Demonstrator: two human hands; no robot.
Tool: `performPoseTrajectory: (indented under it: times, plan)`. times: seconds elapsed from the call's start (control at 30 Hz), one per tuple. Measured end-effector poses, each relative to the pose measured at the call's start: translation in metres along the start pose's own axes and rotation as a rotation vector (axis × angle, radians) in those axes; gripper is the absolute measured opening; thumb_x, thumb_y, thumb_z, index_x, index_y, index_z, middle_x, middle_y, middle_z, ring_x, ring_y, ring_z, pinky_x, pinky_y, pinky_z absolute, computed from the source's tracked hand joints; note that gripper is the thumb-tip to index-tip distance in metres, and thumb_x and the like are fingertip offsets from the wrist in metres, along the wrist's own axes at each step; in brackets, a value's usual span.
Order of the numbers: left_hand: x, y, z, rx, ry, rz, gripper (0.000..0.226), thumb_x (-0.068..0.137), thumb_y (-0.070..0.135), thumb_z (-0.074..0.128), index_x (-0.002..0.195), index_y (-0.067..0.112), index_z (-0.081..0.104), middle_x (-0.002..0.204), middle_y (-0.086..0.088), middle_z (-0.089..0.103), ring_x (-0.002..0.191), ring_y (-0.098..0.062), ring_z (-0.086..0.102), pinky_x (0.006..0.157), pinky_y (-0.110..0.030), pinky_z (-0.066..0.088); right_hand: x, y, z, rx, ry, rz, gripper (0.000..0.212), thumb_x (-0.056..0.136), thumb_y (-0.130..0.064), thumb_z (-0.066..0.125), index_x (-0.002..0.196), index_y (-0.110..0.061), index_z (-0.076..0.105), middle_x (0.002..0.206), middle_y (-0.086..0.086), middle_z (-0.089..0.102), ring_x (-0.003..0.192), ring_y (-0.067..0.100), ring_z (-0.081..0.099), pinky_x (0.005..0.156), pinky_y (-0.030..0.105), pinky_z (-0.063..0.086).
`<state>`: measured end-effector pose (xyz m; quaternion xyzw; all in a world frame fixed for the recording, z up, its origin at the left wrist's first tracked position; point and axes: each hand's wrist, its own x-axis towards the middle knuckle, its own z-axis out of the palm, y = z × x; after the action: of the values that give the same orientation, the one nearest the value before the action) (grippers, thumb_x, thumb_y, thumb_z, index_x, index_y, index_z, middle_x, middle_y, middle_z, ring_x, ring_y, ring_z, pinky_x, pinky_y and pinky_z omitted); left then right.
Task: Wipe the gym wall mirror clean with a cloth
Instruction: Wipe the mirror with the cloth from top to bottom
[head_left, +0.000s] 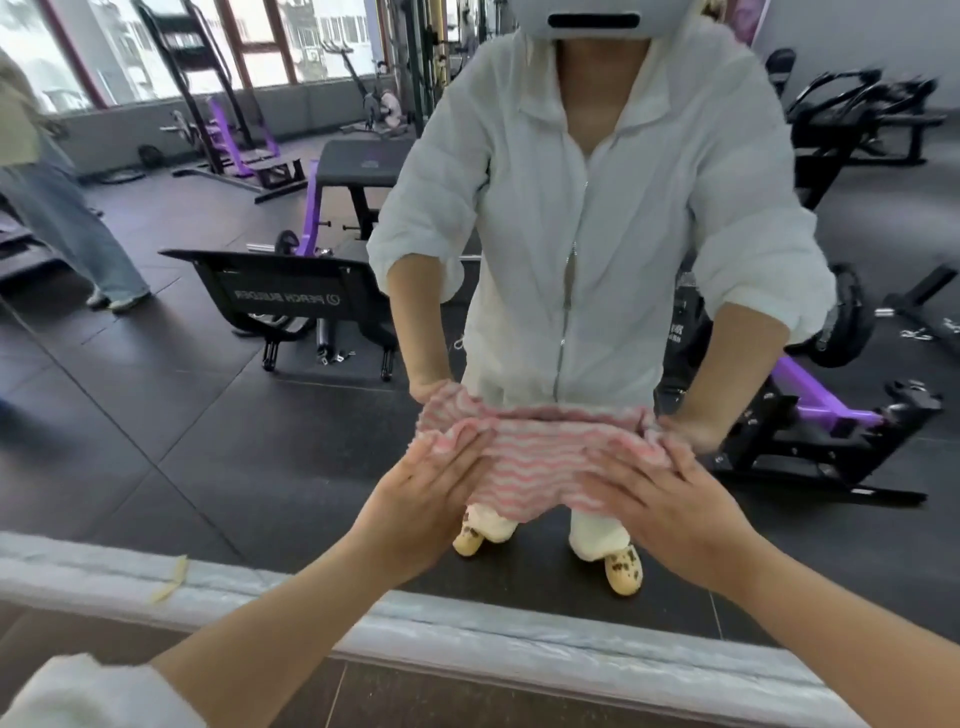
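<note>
Cloth (540, 462), soft and light, is spread flat against the mirror (208, 415) near its bottom edge, pressed by left hand (415, 499) and right hand (670, 514), fingers straight; best held at its side edges.

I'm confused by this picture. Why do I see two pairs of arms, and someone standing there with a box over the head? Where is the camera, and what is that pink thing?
There is no robot here, only one person, filmed by a camera worn on the head that looks forward and down. The arms coming from the bottom edge are that person's own. They stand facing a gym wall mirror, so the figure in the white jacket is their own reflection, and the box is the camera rig seen in the glass. The left hand and the right hand both press a pink striped cloth flat against the mirror, fingers spread. The second pair of hands is the reflection. The benches and purple machines are the gym behind, mirrored. A pale ledge runs along the mirror's foot.
</note>
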<state>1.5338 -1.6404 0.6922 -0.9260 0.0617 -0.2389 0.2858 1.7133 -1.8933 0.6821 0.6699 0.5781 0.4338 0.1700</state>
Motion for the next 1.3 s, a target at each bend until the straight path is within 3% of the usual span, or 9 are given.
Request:
performPoseTrajectory:
  times: [0.17,0.23,0.37,0.53,0.7,0.83,1.0,1.13,1.3]
  plan:
    - [0.063,-0.003,-0.041,0.004,0.26,-0.094,0.052,0.092,0.034,0.036,0.135,0.005,0.042,0.15,-0.013,0.026,0.146,-0.03,0.009,0.119,-0.044,-0.003,0.014,0.059,-0.03,0.018,0.211,0.224,0.053,0.096,-0.024,0.037,0.146,-0.01,0.028,0.151,0.011,0.027,0.148,0.029,0.001,0.118,0.052,-0.003]
    - [0.091,-0.006,-0.055,-0.002,0.346,-0.091,0.047,0.093,0.032,0.037,0.129,0.003,0.044,0.147,-0.017,0.032,0.142,-0.036,0.019,0.119,-0.045,-0.001,0.025,0.083,-0.042,0.01,0.314,0.292,0.048,0.098,-0.024,0.037,0.143,-0.01,0.032,0.145,0.013,0.033,0.147,0.031,0.008,0.119,0.049,-0.005]
    - [0.141,-0.013,-0.088,-0.064,0.529,-0.123,0.037,0.091,0.026,0.044,0.119,0.002,0.047,0.14,-0.024,0.045,0.134,-0.039,0.031,0.116,-0.046,0.011,0.038,0.119,-0.06,-0.024,0.397,0.375,0.046,0.101,-0.03,0.039,0.144,-0.013,0.036,0.147,0.013,0.032,0.139,0.033,0.02,0.119,0.045,-0.006]
    - [0.174,-0.02,-0.102,-0.173,0.636,-0.042,0.042,0.094,0.032,0.043,0.133,0.016,0.038,0.146,-0.018,0.026,0.134,-0.045,0.021,0.116,-0.051,0.001,0.044,0.132,-0.065,0.045,0.404,0.401,0.041,0.101,-0.034,0.041,0.137,-0.014,0.042,0.149,0.014,0.027,0.14,0.034,0.015,0.112,0.061,-0.002]
    - [0.168,-0.007,-0.075,-0.073,0.593,0.017,0.048,0.093,0.035,0.034,0.139,0.021,0.035,0.146,-0.012,0.028,0.138,-0.04,0.014,0.115,-0.05,0.0,0.03,0.114,-0.047,0.071,0.426,0.394,0.041,0.1,-0.031,0.044,0.137,-0.013,0.043,0.148,0.015,0.03,0.149,0.027,0.002,0.115,0.057,0.006]
    - [0.147,0.013,-0.041,-0.007,0.502,0.135,0.053,0.092,0.034,0.033,0.144,0.021,0.031,0.149,-0.011,0.027,0.146,-0.034,-0.004,0.117,-0.049,0.0,0.002,0.084,-0.018,0.11,0.381,0.32,0.045,0.101,-0.03,0.04,0.142,-0.011,0.037,0.158,0.013,0.014,0.148,0.028,0.002,0.115,0.055,0.01]
    - [0.114,0.034,-0.002,0.07,0.325,0.315,0.084,0.084,0.039,0.04,0.153,0.019,-0.005,0.159,-0.012,-0.013,0.146,-0.033,-0.012,0.116,-0.049,-0.011,-0.039,0.047,0.01,0.075,0.233,0.177,0.041,0.094,-0.02,0.035,0.134,-0.015,0.041,0.149,0.013,0.017,0.142,0.032,0.012,0.114,0.054,0.005]
    - [0.093,0.054,0.022,0.11,0.151,0.47,0.079,0.079,0.033,0.049,0.149,0.024,0.013,0.153,0.001,0.015,0.142,-0.028,0.003,0.118,-0.044,-0.009,-0.076,0.016,0.033,-0.036,0.001,-0.009,0.058,0.092,-0.022,0.037,0.148,-0.019,0.023,0.157,0.009,0.013,0.142,0.035,0.01,0.112,0.052,0.006]
    - [0.069,0.08,0.049,0.187,-0.118,0.599,0.094,0.085,0.025,0.046,0.147,0.009,-0.022,0.156,-0.013,-0.023,0.143,-0.033,-0.018,0.115,-0.046,-0.008,-0.111,-0.021,0.051,0.006,-0.196,-0.124,0.085,0.083,-0.024,0.041,0.154,-0.009,-0.004,0.16,0.012,-0.012,0.148,0.033,-0.007,0.119,0.05,-0.006]
